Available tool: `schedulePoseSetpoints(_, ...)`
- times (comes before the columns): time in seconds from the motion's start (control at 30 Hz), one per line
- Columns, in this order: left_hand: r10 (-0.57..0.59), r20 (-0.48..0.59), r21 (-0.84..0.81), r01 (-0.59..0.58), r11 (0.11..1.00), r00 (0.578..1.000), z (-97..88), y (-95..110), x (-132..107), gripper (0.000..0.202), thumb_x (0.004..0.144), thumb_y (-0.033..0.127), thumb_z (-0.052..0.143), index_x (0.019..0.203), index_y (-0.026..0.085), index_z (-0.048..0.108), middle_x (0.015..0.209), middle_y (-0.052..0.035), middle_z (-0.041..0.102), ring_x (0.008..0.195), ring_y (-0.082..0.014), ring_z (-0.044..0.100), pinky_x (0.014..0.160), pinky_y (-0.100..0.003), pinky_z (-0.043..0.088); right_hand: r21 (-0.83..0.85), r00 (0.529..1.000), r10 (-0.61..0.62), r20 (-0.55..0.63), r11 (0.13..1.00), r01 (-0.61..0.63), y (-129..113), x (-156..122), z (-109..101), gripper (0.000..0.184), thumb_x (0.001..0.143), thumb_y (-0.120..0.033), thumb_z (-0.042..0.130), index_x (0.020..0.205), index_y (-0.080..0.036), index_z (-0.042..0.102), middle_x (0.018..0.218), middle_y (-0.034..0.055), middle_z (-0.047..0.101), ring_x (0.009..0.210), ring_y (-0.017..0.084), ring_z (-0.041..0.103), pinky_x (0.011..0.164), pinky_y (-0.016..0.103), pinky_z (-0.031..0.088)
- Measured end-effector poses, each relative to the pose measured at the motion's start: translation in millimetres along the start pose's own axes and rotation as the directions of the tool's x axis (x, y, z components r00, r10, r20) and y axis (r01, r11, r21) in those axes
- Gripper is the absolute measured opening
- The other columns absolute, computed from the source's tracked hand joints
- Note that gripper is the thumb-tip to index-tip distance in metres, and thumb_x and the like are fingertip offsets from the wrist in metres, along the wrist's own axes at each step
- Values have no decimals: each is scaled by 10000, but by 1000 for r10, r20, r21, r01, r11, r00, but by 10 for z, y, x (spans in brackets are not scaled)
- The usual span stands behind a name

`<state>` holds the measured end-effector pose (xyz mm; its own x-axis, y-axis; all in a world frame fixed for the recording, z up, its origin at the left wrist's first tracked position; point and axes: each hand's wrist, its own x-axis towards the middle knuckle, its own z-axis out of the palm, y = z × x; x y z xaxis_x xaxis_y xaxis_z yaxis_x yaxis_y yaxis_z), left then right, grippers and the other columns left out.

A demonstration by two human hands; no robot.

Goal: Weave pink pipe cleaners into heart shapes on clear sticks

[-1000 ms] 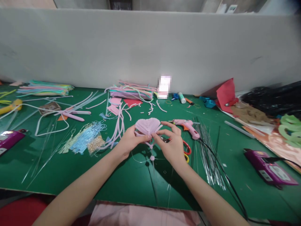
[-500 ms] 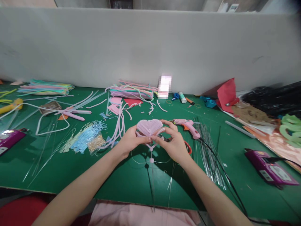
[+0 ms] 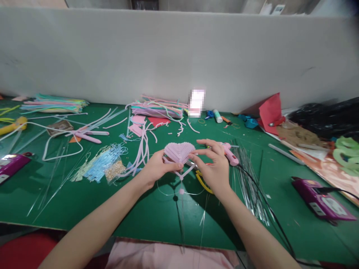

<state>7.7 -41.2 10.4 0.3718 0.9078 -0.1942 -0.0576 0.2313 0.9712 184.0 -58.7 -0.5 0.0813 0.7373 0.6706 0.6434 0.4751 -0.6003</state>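
Observation:
A pale pink heart made of pipe cleaners [image 3: 178, 152] is held up over the table at the centre. My left hand [image 3: 157, 167] is closed on its left side, thumb across the lower front. At the right edge, my right hand [image 3: 214, 164] pinches the heart between thumb and index finger, with its other fingers stretched out. A pink pipe-cleaner strip [image 3: 188, 172] forms a V below the heart. Under that hang a thin wire and a small pink bead [image 3: 181, 191]. Yellow tool handles [image 3: 204, 183] show beneath my right hand, partly hidden by it.
A pink glue gun [image 3: 231, 155] with a black cable lies right of my hand, beside a bundle of metal wires [image 3: 251, 186]. Blue tassels [image 3: 101, 164] and a bag of gold beads [image 3: 114, 170] lie left. Pipe-cleaner bundles [image 3: 157, 108] line the back partition [image 3: 168, 56].
My right hand has shifted slightly right and its fingers have spread more. The V strip's right side shows longer, and yellow handles have come into view. My left hand has stayed nearly still.

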Motion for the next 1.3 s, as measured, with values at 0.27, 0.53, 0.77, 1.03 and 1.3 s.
schedulePoseSetpoints(0.27,-38,-32,20,39,999,999,28,27,-16,442,588,169,817,983,126,623,828,-57,717,691,-183,672,673,-312,545,-35,990,64,-127,997,-69,151,89,-131,75,796,-302,685,754,-242,699,950,57,684,976,253,602,917,487,430)
schedulePoseSetpoints(0.53,-12,-51,33,13,999,999,-19,-14,1,481,623,214,812,1047,123,603,884,-74,714,731,-193,678,691,-321,550,210,981,111,158,967,-143,162,105,-185,209,865,-411,585,845,-235,695,1123,83,629,1116,244,557,987,467,395)
schedulePoseSetpoints(0.77,16,24,28,-17,999,1000,-47,-38,6,489,639,239,811,1072,139,606,940,-70,711,815,-196,669,721,-302,544,194,902,0,431,977,-93,103,54,-144,97,764,-331,729,833,-265,743,1244,66,542,1208,256,478,1052,466,320)
schedulePoseSetpoints(1.03,-29,57,8,28,1000,998,4,23,-32,481,615,199,823,1039,134,605,884,-48,705,751,-173,660,690,-288,534,295,862,74,501,922,-251,159,86,-164,103,734,-374,749,747,-272,761,1257,52,576,1213,274,490,1059,461,316)
schedulePoseSetpoints(1.3,-45,65,-6,45,999,997,15,53,-33,458,605,176,825,1013,130,621,860,-45,707,716,-163,660,700,-299,534,375,871,133,473,864,-335,219,118,-206,142,736,-390,744,690,-255,742,1206,50,604,1153,258,537,1010,450,370)
